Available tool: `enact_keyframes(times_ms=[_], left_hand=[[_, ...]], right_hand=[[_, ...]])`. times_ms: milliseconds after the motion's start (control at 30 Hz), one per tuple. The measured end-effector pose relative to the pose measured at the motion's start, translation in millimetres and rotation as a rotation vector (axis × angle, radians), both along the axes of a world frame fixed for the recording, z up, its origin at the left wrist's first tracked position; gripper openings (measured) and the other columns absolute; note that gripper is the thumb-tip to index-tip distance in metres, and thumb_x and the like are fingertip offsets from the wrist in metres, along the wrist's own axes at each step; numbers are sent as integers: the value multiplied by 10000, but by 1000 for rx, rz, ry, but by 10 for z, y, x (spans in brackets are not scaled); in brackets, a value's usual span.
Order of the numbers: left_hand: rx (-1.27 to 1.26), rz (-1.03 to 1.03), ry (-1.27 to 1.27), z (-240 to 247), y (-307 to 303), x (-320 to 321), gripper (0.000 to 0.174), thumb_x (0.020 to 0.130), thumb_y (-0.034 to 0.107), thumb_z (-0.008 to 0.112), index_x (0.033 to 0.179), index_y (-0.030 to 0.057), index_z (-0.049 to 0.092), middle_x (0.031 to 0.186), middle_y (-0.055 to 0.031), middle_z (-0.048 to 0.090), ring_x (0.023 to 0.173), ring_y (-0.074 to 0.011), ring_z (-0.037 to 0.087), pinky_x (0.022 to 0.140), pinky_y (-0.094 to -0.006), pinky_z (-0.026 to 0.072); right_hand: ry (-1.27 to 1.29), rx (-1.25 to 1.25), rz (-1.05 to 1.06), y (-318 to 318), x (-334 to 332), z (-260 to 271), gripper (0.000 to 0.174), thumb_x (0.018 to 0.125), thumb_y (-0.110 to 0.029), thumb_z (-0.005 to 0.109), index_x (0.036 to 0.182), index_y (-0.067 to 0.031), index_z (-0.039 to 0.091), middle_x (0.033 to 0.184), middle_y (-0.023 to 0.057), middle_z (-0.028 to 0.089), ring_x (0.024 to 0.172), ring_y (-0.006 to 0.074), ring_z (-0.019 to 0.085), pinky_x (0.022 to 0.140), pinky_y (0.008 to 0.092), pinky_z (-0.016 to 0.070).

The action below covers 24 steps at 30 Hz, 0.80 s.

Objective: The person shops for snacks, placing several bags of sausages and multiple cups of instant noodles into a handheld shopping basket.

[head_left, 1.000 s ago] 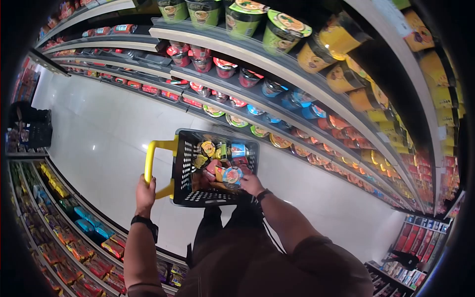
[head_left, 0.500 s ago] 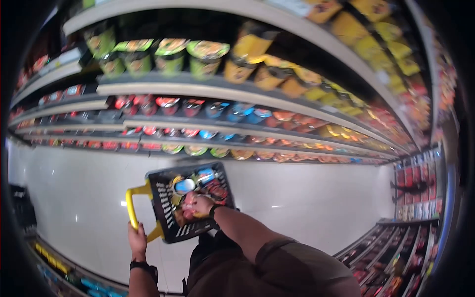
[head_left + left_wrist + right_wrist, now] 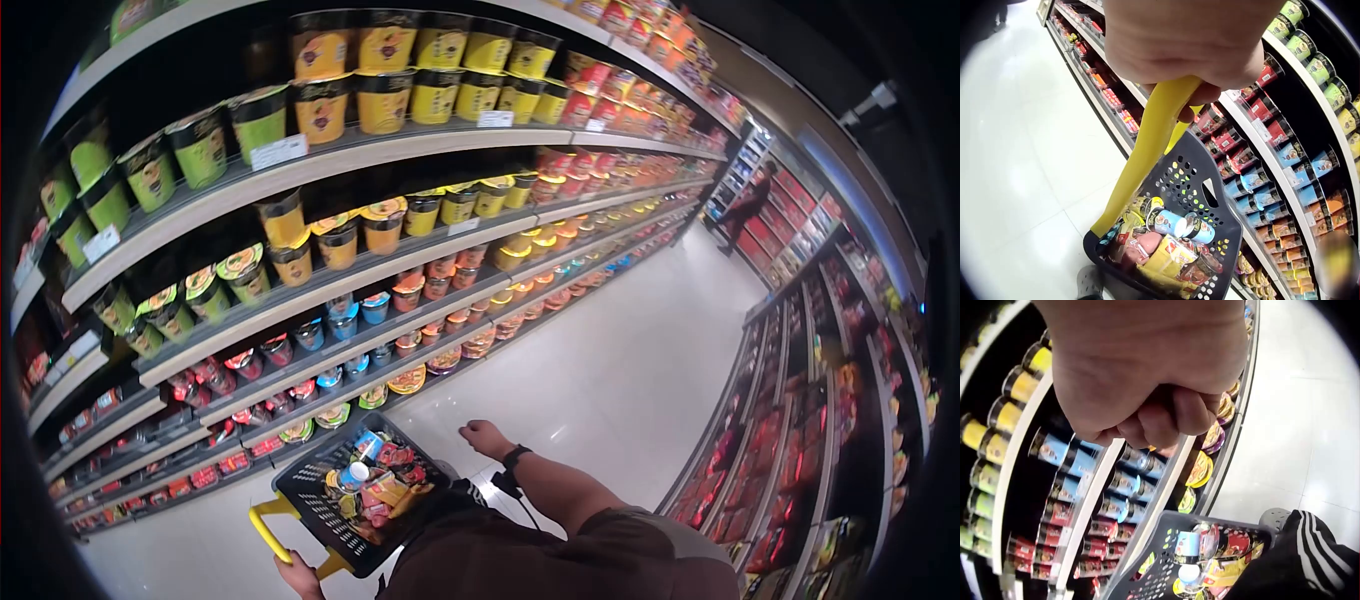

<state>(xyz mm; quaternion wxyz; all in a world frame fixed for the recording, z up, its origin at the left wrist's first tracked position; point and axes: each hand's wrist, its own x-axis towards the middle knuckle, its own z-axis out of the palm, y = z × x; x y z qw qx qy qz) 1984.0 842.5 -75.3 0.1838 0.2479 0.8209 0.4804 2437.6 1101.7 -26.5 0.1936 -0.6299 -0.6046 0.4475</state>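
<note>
My left hand (image 3: 297, 575) grips the yellow handle (image 3: 1148, 150) of a dark grey shopping basket (image 3: 1192, 174), its fingers wrapped round the bar. Inside lie blue cups (image 3: 1199, 229), a yellow packet (image 3: 1166, 257), something pink (image 3: 1147, 242) and other packaged food. In the head view, my right hand (image 3: 486, 441) is raised over the floor just beyond the basket's right side. Its fingers (image 3: 1159, 422) are curled into the palm, and nothing shows in them.
Long shelves (image 3: 400, 140) of instant noodle cups in green, yellow, red and blue run along the left and ahead. Another rack (image 3: 790, 430) stands on the right across a pale floor (image 3: 610, 370). A person (image 3: 742, 210) is at the aisle's far end.
My right hand has come out of the basket, where it held a blue-topped cup at first, and moved right. The head view has swung up and right towards the shelves. My left hand keeps the handle.
</note>
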Motion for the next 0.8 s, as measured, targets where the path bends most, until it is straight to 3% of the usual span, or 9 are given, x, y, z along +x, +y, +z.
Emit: enact_keyframes(times_ms=[33,100,200,300,567,700,733,767,800], left_hand=[[-18,-1,-6,-68,-31,-66,95,824,119,464,851,28,455,643,-22,424,509,-113,411,464,-269,391],[-11,8,-58,-50,-35,-77,100,835,137,469,856,41,449,603,-10,409,486,-99,399,418,-262,375],[-25,65,-189,15,-6,3,145,865,194,478,887,60,428,548,16,374,412,-83,360,323,-245,331],[-40,71,-217,127,19,45,130,858,173,458,853,51,412,569,-4,387,426,-96,381,340,-259,355],[-97,123,-179,274,65,147,149,885,201,471,865,60,426,527,15,383,411,-87,392,350,-246,355],[-144,168,-114,239,89,154,158,896,200,485,856,57,431,524,21,387,411,-77,384,391,-241,363],[-204,131,-98,275,72,143,171,897,194,485,914,26,455,608,-44,481,509,-151,475,514,-296,436],[-202,141,-93,239,80,121,171,897,194,485,914,26,455,608,-44,481,509,-151,475,514,-296,436],[-257,129,116,127,33,64,198,895,192,485,956,5,458,685,-91,523,593,-210,507,592,-331,445]], right_hand=[[54,-71,-74,-61,103,69,353,846,-320,508,754,14,578,631,105,565,567,190,540,563,338,454],[121,-162,-197,-162,255,50,324,838,-302,507,742,2,567,613,89,575,517,171,554,493,310,455],[122,-234,-216,-230,322,91,306,842,-299,505,741,-14,555,606,75,570,501,153,554,462,283,447],[187,-280,-243,-157,289,-8,296,844,-292,505,745,-17,554,611,77,575,526,151,572,464,281,450],[402,-109,-293,918,334,110,247,853,-259,496,845,-19,553,684,72,600,562,150,593,488,281,461],[390,-60,-278,1631,487,301,262,872,-267,455,934,-33,555,750,68,596,621,152,606,518,263,479],[374,-2,-260,1834,534,320,257,875,-264,452,921,-31,552,743,70,595,622,149,606,516,263,479],[358,56,-243,2049,576,329,254,879,-261,449,908,-29,548,735,72,593,622,147,606,514,263,480],[395,76,-251,2237,586,393,247,880,-254,449,896,-27,546,728,74,592,623,145,606,517,263,482]])
